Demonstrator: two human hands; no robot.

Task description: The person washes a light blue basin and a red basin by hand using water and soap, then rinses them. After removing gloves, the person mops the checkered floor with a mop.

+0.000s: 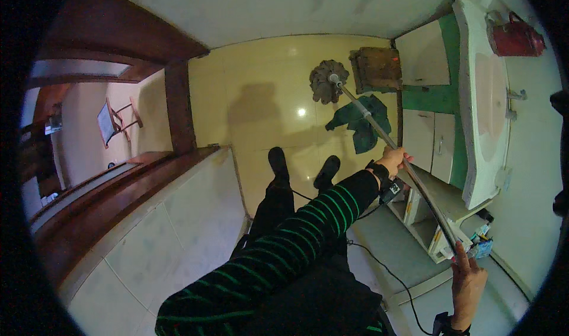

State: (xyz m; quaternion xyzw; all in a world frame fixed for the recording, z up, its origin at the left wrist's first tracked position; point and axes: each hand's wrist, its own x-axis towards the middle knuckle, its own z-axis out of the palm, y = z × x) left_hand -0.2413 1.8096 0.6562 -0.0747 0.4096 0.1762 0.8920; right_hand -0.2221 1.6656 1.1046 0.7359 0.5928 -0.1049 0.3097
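A mop's grey string head (328,81) rests spread on the yellow tiled floor ahead of my feet. Its metal handle (382,133) slants up towards me on the right. Partway along the handle, my left hand (392,161) is wrapped around it. At its upper end is my right hand (469,276), holding the pole with two fingers stretched along it. A crumpled dark green cloth (366,122) lies on the floor beside the mop head, partly behind the handle. Close by, a brown mat or folded cloth (378,69) lies against the cabinet base.
To the right stands a white-and-green cabinet (422,53) under a washbasin (486,96), with a dark red bag (518,38) on its counter. Open shelves (422,229) and a black cable (391,271) are near my right side. A wooden doorway (180,109) opens on the left.
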